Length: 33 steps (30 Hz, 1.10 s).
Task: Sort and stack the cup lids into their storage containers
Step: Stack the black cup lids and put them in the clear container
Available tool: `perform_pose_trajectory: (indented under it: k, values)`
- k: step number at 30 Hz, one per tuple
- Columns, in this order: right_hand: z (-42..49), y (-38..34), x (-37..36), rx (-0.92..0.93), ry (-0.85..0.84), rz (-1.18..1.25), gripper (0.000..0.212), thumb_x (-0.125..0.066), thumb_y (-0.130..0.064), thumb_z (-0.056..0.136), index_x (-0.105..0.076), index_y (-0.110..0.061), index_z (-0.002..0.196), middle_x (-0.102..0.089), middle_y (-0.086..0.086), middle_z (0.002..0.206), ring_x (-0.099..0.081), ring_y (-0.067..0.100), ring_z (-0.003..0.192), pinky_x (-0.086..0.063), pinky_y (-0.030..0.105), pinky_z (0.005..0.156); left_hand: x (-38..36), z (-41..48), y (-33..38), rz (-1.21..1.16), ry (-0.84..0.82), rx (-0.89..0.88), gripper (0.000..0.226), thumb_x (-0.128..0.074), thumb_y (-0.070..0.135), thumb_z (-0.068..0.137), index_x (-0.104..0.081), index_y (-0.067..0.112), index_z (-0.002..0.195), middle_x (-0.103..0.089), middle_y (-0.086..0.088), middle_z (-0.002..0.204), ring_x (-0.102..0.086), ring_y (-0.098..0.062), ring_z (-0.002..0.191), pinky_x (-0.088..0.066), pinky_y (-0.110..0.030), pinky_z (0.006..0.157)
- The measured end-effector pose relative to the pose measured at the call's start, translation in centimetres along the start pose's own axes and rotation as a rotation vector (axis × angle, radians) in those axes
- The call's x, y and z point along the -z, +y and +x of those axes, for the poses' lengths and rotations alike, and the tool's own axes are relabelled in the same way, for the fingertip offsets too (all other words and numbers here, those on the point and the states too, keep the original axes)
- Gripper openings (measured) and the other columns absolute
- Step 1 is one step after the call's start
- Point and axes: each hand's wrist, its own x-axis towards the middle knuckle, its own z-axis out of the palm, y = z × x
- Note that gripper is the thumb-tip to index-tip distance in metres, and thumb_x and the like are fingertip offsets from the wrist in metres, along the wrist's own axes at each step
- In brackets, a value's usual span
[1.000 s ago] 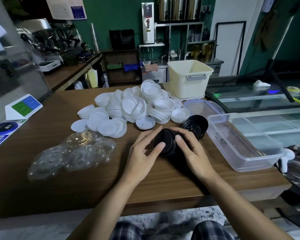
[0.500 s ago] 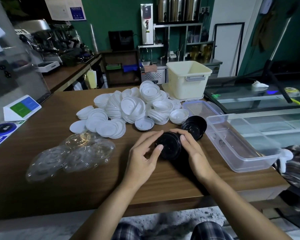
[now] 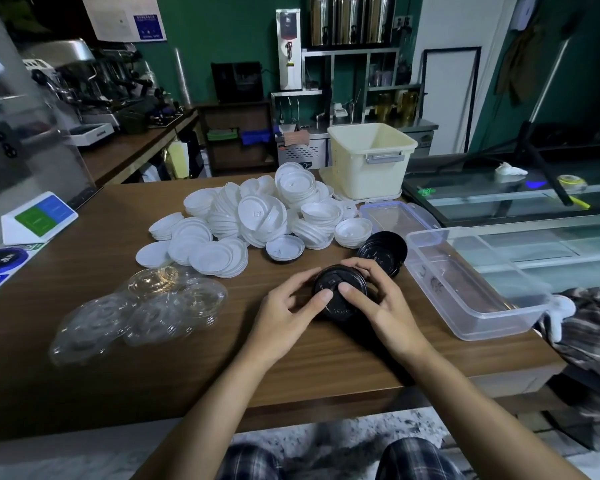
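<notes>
The counter (image 3: 84,341) is brown wood with a smooth, faintly sheened grain. The white lids (image 3: 257,216) look like matt plastic, the black lids (image 3: 340,289) like glossy plastic, and the clear lids (image 3: 146,313) are thin, shiny and see-through. The storage box (image 3: 471,306) is clear, smooth plastic; the cream bin (image 3: 371,164) is opaque plastic with a grey handle.

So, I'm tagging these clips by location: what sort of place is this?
Most likely a café or drinks shop. An espresso machine stands at the left, a hot-water dispenser and steel urns at the back, and white cup lids lie heaped on the wooden table.
</notes>
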Motion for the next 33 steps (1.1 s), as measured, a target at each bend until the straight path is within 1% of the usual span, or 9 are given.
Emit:
perform_pose_trajectory:
  k: [3,8,15,18,21,24,28,30,33]
  values:
    - [-0.4,-0.3,0.1,-0.031,-0.015,-0.018,0.035,-0.076,-0.018,0.096,-0.065,-0.017,0.129,-0.074,0.002,0.123,-0.067,0.019,0.121,-0.053,0.031,0.106,0.2,-0.2,0.1,-0.028,0.006,-0.003,0.038,-0.077,0.024,0.095,-0.07,0.023,0.132,-0.074,0.015,0.125,-0.067,-0.002,0.119,-0.05,-0.018,0.1]
    - [-2.1,-1.0,1.5,-0.061,-0.04,-0.11,0.043,-0.075,-0.024,0.095,-0.064,-0.025,0.137,-0.075,-0.004,0.125,-0.069,0.011,0.12,-0.052,0.023,0.103,-0.3,-0.2,0.2,-0.003,-0.046,0.038,0.05,-0.078,0.051,0.083,-0.072,0.03,0.128,-0.076,0.013,0.12,-0.071,-0.01,0.114,-0.053,-0.042,0.105]
    - [-3.0,-1.1,3.2,-0.087,0.162,-0.095,0.034,-0.073,-0.022,0.098,-0.069,-0.025,0.131,-0.077,-0.008,0.12,-0.07,0.007,0.113,-0.051,0.016,0.094,-2.3,2.8,1.5,0.102,-0.217,0.068,0.041,-0.056,0.056,0.101,-0.072,0.03,0.129,-0.075,0.016,0.121,-0.069,-0.001,0.113,-0.051,-0.017,0.099]
    - [-3.0,-0.8,3.1,-0.089,0.227,-0.066,0.034,-0.075,-0.018,0.097,-0.07,-0.023,0.13,-0.078,-0.008,0.118,-0.071,0.006,0.112,-0.052,0.016,0.093,-2.7,5.3,0.8,0.102,-0.136,0.134,0.035,-0.05,0.04,0.108,-0.073,0.018,0.123,-0.078,0.004,0.112,-0.073,0.0,0.099,-0.051,-0.011,0.08]
    - [-3.0,-0.7,3.0,-0.075,0.279,-0.056,0.033,-0.077,-0.015,0.096,-0.07,-0.024,0.127,-0.078,-0.011,0.118,-0.071,0.005,0.112,-0.052,0.013,0.092,-2.7,7.7,-0.5,0.183,-0.085,0.15,0.016,-0.062,0.024,0.105,-0.075,0.02,0.113,-0.078,-0.002,0.109,-0.076,-0.013,0.092,-0.058,-0.024,0.078]
    - [-3.1,-0.5,3.2,-0.067,0.301,-0.053,0.033,-0.077,-0.015,0.095,-0.071,-0.026,0.125,-0.076,-0.016,0.119,-0.07,0.004,0.114,-0.051,0.012,0.092,-3.4,9.7,-1.2,0.273,-0.074,0.18,0.01,-0.072,0.028,0.098,-0.076,0.024,0.106,-0.078,0.0,0.106,-0.076,-0.014,0.086,-0.062,-0.029,0.081]
    - [-3.0,-0.5,3.3,-0.06,0.299,-0.066,0.031,-0.076,-0.016,0.096,-0.071,-0.026,0.125,-0.076,-0.013,0.119,-0.071,0.005,0.114,-0.051,0.014,0.094,-5.1,11.9,-1.4,0.402,-0.073,0.2,0.041,-0.08,0.055,0.083,-0.079,0.017,0.099,-0.078,0.004,0.09,-0.074,-0.011,0.084,-0.058,-0.027,0.082]
    - [-3.0,-0.5,3.3,-0.057,0.292,-0.064,0.03,-0.076,-0.015,0.097,-0.071,-0.027,0.124,-0.077,-0.014,0.117,-0.071,0.004,0.112,-0.051,0.013,0.092,-5.9,13.0,-1.6,0.496,-0.098,0.216,0.055,-0.08,0.064,0.074,-0.074,0.01,0.079,-0.071,0.0,0.07,-0.066,-0.017,0.065,-0.053,-0.034,0.07]
    - [-3.0,-0.5,3.4,-0.059,0.286,-0.058,0.03,-0.075,-0.015,0.097,-0.071,-0.027,0.124,-0.077,-0.012,0.116,-0.072,0.005,0.11,-0.052,0.014,0.091,-6.7,13.9,-1.4,0.58,-0.134,0.215,0.053,-0.083,0.047,0.078,-0.047,0.014,0.058,-0.039,0.001,0.055,-0.038,-0.017,0.056,-0.032,-0.032,0.061]
